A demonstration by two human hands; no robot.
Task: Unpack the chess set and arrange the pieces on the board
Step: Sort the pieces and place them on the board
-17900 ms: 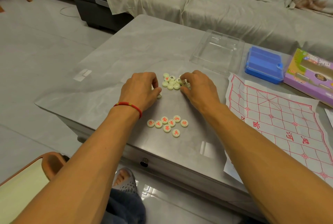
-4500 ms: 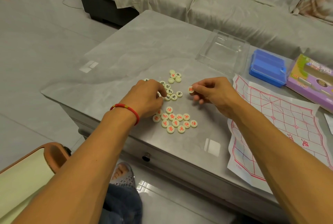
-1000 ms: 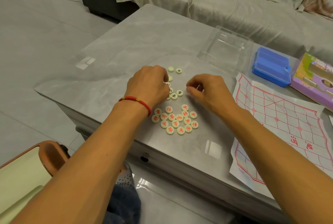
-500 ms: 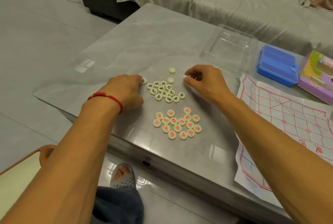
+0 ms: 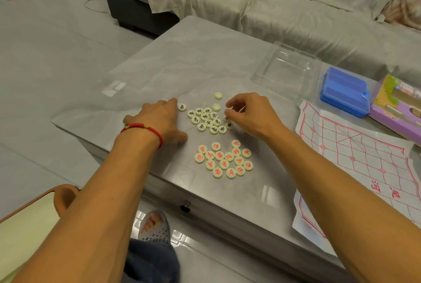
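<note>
Black-marked pieces (image 5: 208,119) between hands; left fingers (image 5: 169,106) flat, spread; right fingers (image 5: 231,109) curled, grip unclear

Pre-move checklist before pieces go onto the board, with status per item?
1. Red pieces grouped, face up: ok.
2. Black pieces all face up: not ok, two blank-faced discs lie just beyond the group.
3. Paper board lying fully on the table: not ok, near corner overhangs the edge.
4. Board free of pieces: ok.
5. Left hand empty: ok, flat on the table.
6. Right hand empty: cannot tell, fingers curled.
</note>
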